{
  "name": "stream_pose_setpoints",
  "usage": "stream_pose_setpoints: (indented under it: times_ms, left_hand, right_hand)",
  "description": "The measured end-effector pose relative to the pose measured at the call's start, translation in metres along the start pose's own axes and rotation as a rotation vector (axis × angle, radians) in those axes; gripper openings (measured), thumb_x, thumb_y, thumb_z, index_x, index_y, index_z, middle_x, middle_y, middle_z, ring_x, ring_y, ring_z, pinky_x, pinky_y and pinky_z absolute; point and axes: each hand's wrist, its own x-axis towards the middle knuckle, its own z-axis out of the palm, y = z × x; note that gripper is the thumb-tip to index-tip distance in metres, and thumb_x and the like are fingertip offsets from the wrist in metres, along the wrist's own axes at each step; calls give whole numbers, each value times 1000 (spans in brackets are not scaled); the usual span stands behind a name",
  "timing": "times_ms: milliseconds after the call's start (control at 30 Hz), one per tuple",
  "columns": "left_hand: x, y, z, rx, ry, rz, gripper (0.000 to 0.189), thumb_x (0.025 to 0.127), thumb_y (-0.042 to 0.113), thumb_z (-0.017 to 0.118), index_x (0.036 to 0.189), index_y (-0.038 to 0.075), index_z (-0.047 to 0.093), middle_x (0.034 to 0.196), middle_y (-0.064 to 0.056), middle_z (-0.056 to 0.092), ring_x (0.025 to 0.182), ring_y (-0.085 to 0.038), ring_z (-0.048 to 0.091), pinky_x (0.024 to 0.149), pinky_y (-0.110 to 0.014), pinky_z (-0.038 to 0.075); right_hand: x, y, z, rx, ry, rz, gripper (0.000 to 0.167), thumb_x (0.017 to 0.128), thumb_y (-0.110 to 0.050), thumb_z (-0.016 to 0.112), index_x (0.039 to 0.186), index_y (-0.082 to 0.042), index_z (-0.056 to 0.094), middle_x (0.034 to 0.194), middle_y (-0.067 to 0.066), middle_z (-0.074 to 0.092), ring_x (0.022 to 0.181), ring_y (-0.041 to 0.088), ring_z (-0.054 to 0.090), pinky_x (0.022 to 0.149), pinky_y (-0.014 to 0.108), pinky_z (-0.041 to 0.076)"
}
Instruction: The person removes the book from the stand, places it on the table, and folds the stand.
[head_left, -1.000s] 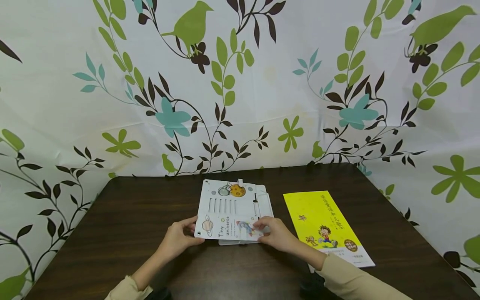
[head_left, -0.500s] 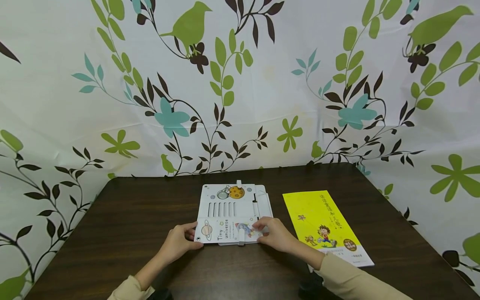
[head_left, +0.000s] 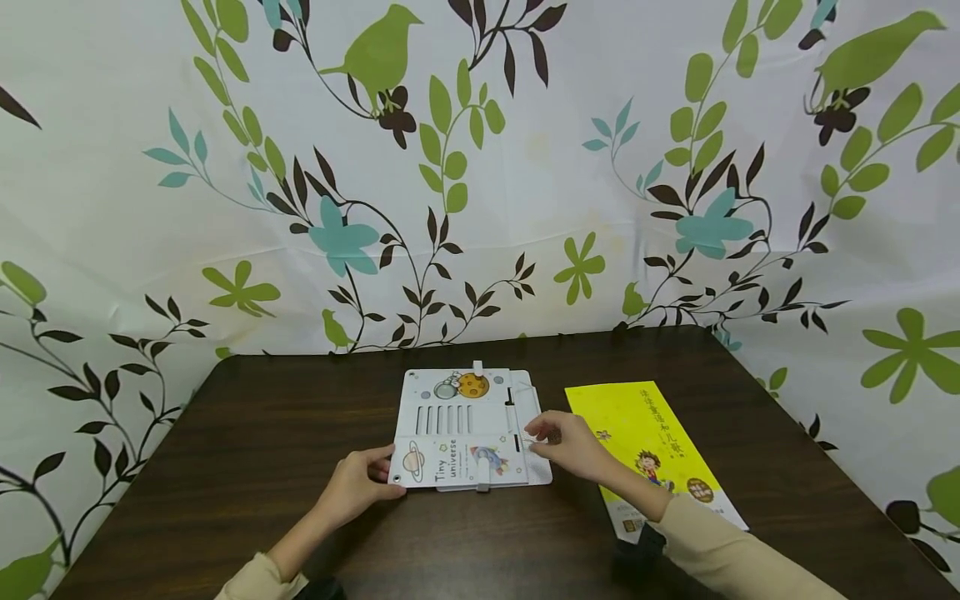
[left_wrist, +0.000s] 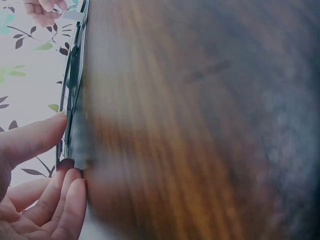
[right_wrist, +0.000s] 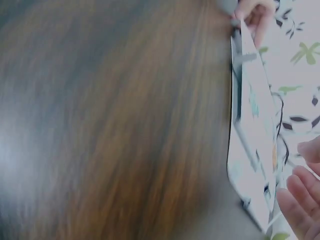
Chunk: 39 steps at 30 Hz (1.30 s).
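Observation:
A white folded book stand [head_left: 455, 417], printed with planets and "Tiny universe", lies on the dark table in the head view. My left hand [head_left: 357, 485] grips its near left corner, thumb on top and fingertips at the underside; the left wrist view shows this left hand [left_wrist: 42, 185] at the panel's edge. My right hand [head_left: 573, 446] hovers by the stand's right edge. In the right wrist view, the right hand [right_wrist: 302, 192] has its thumb and fingers apart, loosely bent, beside the stand [right_wrist: 252, 135], with nothing clearly held.
A yellow book [head_left: 637, 425] lies to the right, partly under my right forearm. The brown wooden table [head_left: 285, 425] ends at a patterned cloth [head_left: 525, 167] behind it. A small white clip [head_left: 483, 475] sits on the stand's near edge.
The stand has come down flat and slightly nearer. My right hand has let go of its near right part and moved right and slightly up. My left hand keeps its grip.

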Motion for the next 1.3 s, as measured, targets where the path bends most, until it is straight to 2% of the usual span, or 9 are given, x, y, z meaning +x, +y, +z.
stream_pose_setpoints:
  times_ms: [233,567,700,933,1133,1200,1300]
  left_hand:
    - [-2,0,-1,-10,-12,2,64,59,5,82,114,-14,55,80,-5,64,71,-14,59,56,-20,46]
    - [-2,-1,1,-15,-13,-4,65,58,4,82,115,-14,55,79,-4,64,70,-13,58,56,-20,45]
    - [-2,-3,1,-20,-15,-12,65,58,4,82,115,-14,55,79,-4,63,70,-13,58,56,-20,46]
    - [-2,-3,1,-18,-10,-11,66,58,4,82,115,-14,55,79,-4,63,71,-13,58,56,-20,46]
    - [-1,-2,1,-22,-9,-13,66,58,5,82,116,-13,55,80,-4,64,71,-13,58,56,-20,45]
    - [-1,-2,1,-21,-8,-14,66,58,5,82,116,-13,55,79,-4,63,71,-13,58,56,-20,45]
    - [-1,-1,0,-22,-5,-14,66,58,5,82,116,-13,55,80,-5,63,71,-13,58,57,-20,46]
  right_hand:
    - [3,17,-2,3,-54,64,12,82,-6,65,93,-4,68,88,4,66,76,14,54,71,25,48]
    - [9,25,3,7,-53,35,6,82,-5,65,85,-5,69,81,2,66,72,13,53,66,20,47]
    - [11,23,2,9,-77,-4,5,81,-3,65,84,-3,70,80,3,66,70,11,52,64,20,47]
    - [19,21,2,-72,-137,-85,4,80,0,66,80,0,70,75,3,67,64,8,49,61,19,45]
    - [22,17,0,-83,-166,-101,5,79,-1,67,77,-1,71,74,1,67,64,7,48,59,20,44]
    - [22,16,-1,-84,-164,-132,4,79,-1,67,77,-1,71,74,1,67,63,6,47,58,20,44]
    - [22,16,-2,-82,-164,-126,4,79,-2,67,78,-1,71,75,0,67,64,6,48,60,20,44]
